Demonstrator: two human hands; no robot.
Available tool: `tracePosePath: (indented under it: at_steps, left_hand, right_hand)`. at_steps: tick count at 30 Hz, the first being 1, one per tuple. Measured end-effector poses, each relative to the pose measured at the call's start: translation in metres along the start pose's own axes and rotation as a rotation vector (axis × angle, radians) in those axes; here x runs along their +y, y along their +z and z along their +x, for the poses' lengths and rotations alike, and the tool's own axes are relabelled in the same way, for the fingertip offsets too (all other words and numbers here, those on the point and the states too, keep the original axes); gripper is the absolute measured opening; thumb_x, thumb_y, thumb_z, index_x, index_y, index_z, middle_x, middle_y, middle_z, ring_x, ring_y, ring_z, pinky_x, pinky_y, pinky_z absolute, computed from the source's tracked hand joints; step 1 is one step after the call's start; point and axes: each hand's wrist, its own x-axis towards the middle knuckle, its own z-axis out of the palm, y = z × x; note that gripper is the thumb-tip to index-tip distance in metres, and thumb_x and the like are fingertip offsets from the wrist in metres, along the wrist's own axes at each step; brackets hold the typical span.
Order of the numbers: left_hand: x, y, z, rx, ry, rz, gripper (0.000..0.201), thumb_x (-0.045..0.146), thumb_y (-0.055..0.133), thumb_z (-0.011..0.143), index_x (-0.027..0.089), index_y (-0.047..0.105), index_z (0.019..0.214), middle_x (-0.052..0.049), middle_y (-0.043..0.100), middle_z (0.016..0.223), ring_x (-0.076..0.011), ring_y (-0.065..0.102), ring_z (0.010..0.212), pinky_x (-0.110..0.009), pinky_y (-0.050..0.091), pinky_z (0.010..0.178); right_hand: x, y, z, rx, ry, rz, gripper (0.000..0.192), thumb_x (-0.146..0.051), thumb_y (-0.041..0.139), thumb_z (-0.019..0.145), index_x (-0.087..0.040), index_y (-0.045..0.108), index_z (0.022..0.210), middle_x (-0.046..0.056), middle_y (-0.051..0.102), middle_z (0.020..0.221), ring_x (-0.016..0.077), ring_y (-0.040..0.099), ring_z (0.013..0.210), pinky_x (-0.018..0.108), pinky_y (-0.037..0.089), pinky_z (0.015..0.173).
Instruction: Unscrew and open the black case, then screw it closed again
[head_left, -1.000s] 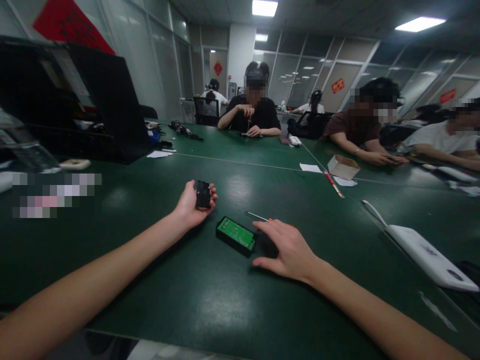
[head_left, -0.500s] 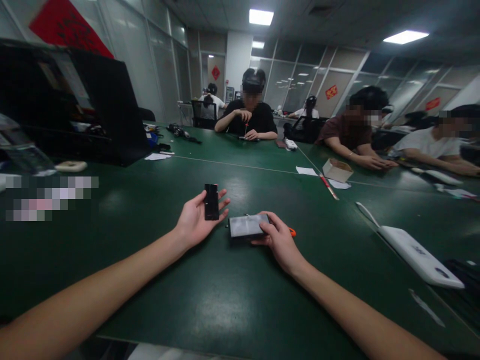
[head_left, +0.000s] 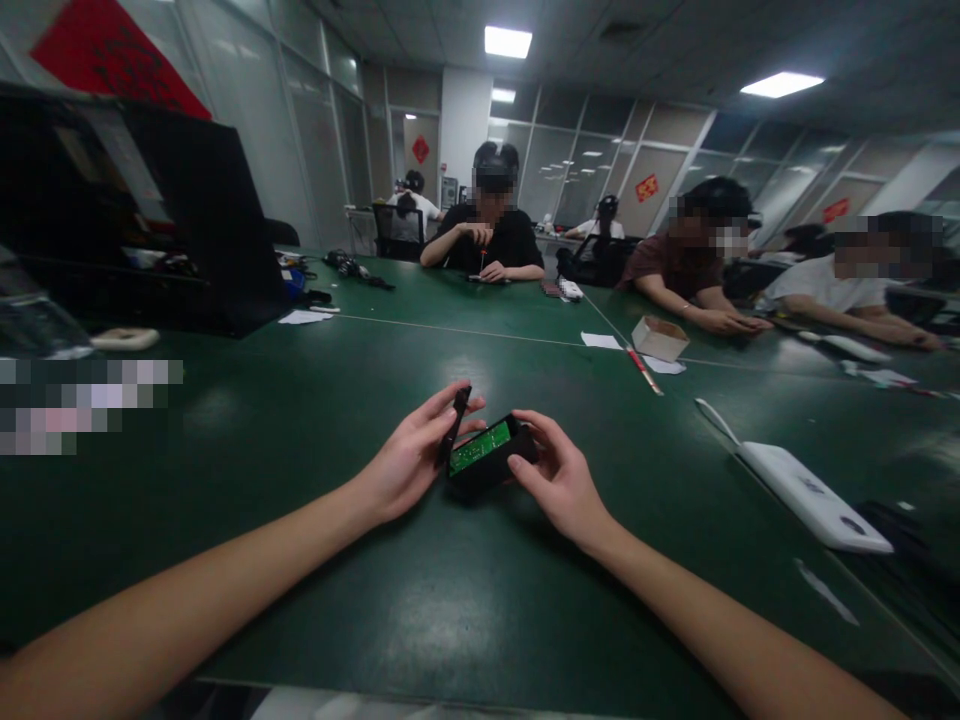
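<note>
At the far left a black case [head_left: 150, 220] stands on the green table [head_left: 465, 620]. The left hand [head_left: 409, 462], which a moment ago lay open with a small black cover [head_left: 454, 432] flat on its palm, has now closed its fingers on that cover and tipped it on edge against the black box [head_left: 489, 458]. The right hand [head_left: 559, 478], a second ago flat on the table, has lifted the box and grips it with the green circuit board [head_left: 480, 447] facing up. The two parts have come together above the table, so it seems the cover is being fitted. Further right lie a cardboard box [head_left: 660, 338] and a white device [head_left: 806, 492].
</note>
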Motion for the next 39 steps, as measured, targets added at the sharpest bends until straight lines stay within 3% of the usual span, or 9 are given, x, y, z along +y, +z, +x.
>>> tracePosePath:
  at_steps: [13, 19, 25, 31, 33, 35, 39]
  left_hand:
    - [-0.019, -0.008, -0.001, -0.104, 0.115, 0.305, 0.053, 0.024, 0.080, 0.075, 0.018, 0.064, 0.125, -0.013, 0.063, 0.134, -0.0289, 0.053, 0.131, -0.041, 0.039, 0.112]
    - [-0.022, -0.006, 0.000, -0.095, 0.149, 0.418, 0.055, 0.024, 0.081, 0.073, 0.018, 0.063, 0.124, -0.011, 0.065, 0.131, -0.0282, 0.057, 0.126, -0.041, 0.041, 0.110]
    - [-0.021, -0.005, 0.000, -0.020, 0.174, 0.657, 0.048, 0.034, 0.078, 0.076, 0.019, 0.068, 0.120, -0.010, 0.070, 0.121, -0.0286, 0.062, 0.114, -0.042, 0.044, 0.103]
    - [-0.017, -0.003, -0.006, -0.108, 0.375, 0.986, 0.046, 0.036, 0.081, 0.072, 0.023, 0.071, 0.115, -0.009, 0.069, 0.114, -0.0286, 0.062, 0.107, -0.039, 0.045, 0.097]
    - [-0.016, -0.003, -0.006, -0.112, 0.385, 0.966, 0.049, 0.035, 0.081, 0.072, 0.024, 0.069, 0.118, -0.009, 0.068, 0.118, -0.0286, 0.061, 0.110, -0.039, 0.043, 0.099]
    - [-0.017, -0.004, -0.004, -0.080, 0.340, 0.810, 0.050, 0.038, 0.076, 0.077, 0.023, 0.065, 0.123, -0.010, 0.066, 0.121, -0.0284, 0.059, 0.115, -0.038, 0.043, 0.101]
    - [-0.020, -0.008, 0.001, -0.017, 0.122, 0.490, 0.049, 0.053, 0.059, 0.089, 0.017, 0.061, 0.121, -0.013, 0.067, 0.118, -0.0281, 0.065, 0.106, -0.039, 0.050, 0.089]
  right_hand:
    - [-0.002, 0.002, -0.003, -0.037, -0.037, -0.096, 0.042, -0.029, 0.068, 0.087, -0.027, 0.056, 0.127, 0.007, 0.060, 0.123, 0.0210, 0.065, 0.102, 0.031, 0.060, 0.078]
    - [0.000, 0.003, -0.004, -0.030, -0.028, -0.043, 0.043, -0.029, 0.068, 0.087, -0.027, 0.054, 0.128, 0.007, 0.060, 0.121, 0.0208, 0.064, 0.102, 0.030, 0.060, 0.077]
    - [0.000, 0.000, -0.003, -0.018, -0.003, -0.041, 0.049, -0.033, 0.068, 0.087, -0.027, 0.052, 0.132, 0.008, 0.058, 0.128, 0.0230, 0.062, 0.110, 0.036, 0.054, 0.092]
    - [-0.002, 0.001, 0.000, -0.038, 0.061, -0.065, 0.041, -0.042, 0.071, 0.082, -0.024, 0.062, 0.118, 0.007, 0.065, 0.118, 0.0259, 0.061, 0.109, 0.040, 0.051, 0.096]
    - [-0.001, 0.001, 0.001, -0.015, 0.107, -0.036, 0.037, -0.041, 0.072, 0.082, -0.025, 0.064, 0.113, 0.006, 0.066, 0.111, 0.0254, 0.063, 0.102, 0.041, 0.053, 0.091]
    - [0.000, 0.000, 0.002, 0.033, 0.160, 0.067, 0.034, -0.040, 0.073, 0.081, -0.025, 0.065, 0.111, 0.005, 0.064, 0.108, 0.0249, 0.063, 0.098, 0.040, 0.057, 0.084]
    - [0.000, -0.002, 0.003, 0.146, 0.172, 0.260, 0.030, -0.038, 0.072, 0.082, -0.025, 0.063, 0.107, 0.006, 0.060, 0.114, 0.0262, 0.061, 0.103, 0.042, 0.059, 0.081]
